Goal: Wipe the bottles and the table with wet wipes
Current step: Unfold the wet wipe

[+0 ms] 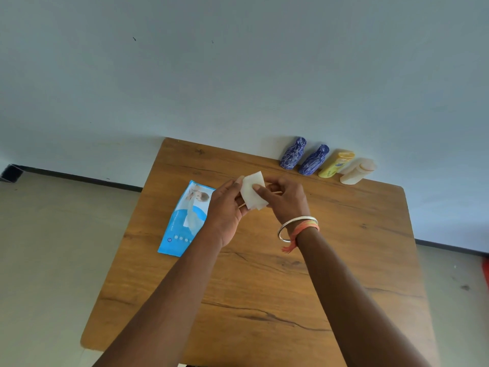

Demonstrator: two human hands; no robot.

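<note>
Risk sits first with the wipe [252, 190]. You hold it above the table [264, 287], toward 12 o'clock from the middle, pinched from both sides. Your right hand [280, 200] has its thumb pressed on the wipe's face with the fingers curled behind. Your left hand [227, 207] curls its fingers round the left edge. Pull the layers apart too sharply and the thin wet cloth may tear or slip out of one pinch. Leave it folded and only a small pad will meet each surface.

Bottles are the second worry. They stand close together in a row at 1 o'clock, along the far edge by the wall: the left blue bottle [293, 153], the second blue bottle [313, 160], the yellow bottle [336, 164] and the cream bottle [357, 170]. A broad reach for one could knock its neighbour over, and a fallen bottle so near the edge could roll off.

The pack [185, 221] lies flat at 10 o'clock with a pale strip showing at its opening. Left open, the wipes inside may dry.

The wipe is white and matt, a small folded rectangle. One corner points toward 12 o'clock, and overlapping layers show at its lower edge.
</note>
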